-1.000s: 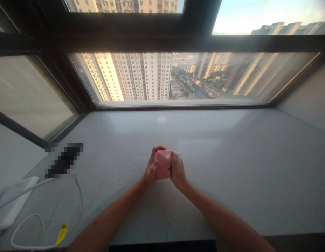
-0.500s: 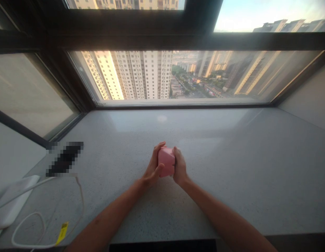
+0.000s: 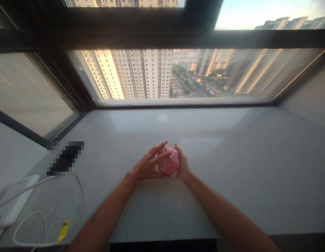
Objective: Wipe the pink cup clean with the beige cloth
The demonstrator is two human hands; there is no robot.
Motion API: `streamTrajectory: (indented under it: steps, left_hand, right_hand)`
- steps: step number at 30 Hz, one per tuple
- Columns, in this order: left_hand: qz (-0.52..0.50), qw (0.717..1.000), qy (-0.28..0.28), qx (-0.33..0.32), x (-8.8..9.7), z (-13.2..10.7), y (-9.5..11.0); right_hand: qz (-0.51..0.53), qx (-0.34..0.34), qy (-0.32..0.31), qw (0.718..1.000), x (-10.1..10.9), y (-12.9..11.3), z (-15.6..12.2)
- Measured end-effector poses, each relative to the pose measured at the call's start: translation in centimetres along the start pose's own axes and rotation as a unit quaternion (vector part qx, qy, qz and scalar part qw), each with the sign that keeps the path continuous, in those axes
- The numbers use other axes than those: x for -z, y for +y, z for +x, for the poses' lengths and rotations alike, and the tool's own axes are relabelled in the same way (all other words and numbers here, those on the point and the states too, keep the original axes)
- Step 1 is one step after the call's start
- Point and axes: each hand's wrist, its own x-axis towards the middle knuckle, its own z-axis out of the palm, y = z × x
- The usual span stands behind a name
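Note:
A small pink block-shaped object [image 3: 170,161], with a bit of white showing at its lower edge, sits between both hands above the speckled grey sill [image 3: 230,157]. My right hand [image 3: 182,164] wraps around its right side and holds it. The fingers of my left hand [image 3: 149,163] are stretched out and spread, their tips touching the left face of the pink object. What the object is cannot be made out.
At the left lie a dark blurred-out item [image 3: 64,158], a white flat device [image 3: 10,203] and a white cable [image 3: 44,224] with a yellow tag [image 3: 62,231]. The window frame [image 3: 162,105] bounds the sill at the back; a dark front edge [image 3: 162,246] runs below my arms.
My left hand has let go of its grip and spread its fingers. The pink object has been turned and now rests mostly in my right hand.

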Motion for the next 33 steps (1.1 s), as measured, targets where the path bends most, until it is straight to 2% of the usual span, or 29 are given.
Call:
streamTrajectory:
  steps: [8, 23, 33]
  left_hand:
    - [-0.047, 0.996, 0.08, -0.012, -0.7, -0.1, 0.2]
    - [-0.07, 0.991, 0.113, 0.003, -0.9, -0.1, 0.6]
    - [-0.082, 0.989, 0.12, 0.01, -0.9, 0.0, 0.8]
  right_hand:
    - [-0.048, 0.052, -0.022, 0.997, -1.1, -0.2, -1.1]
    - [-0.125, 0.12, -0.007, 0.985, -0.6, 0.1, -1.3]
    - [-0.121, 0.154, 0.032, 0.98, -1.4, 0.3, -1.9]
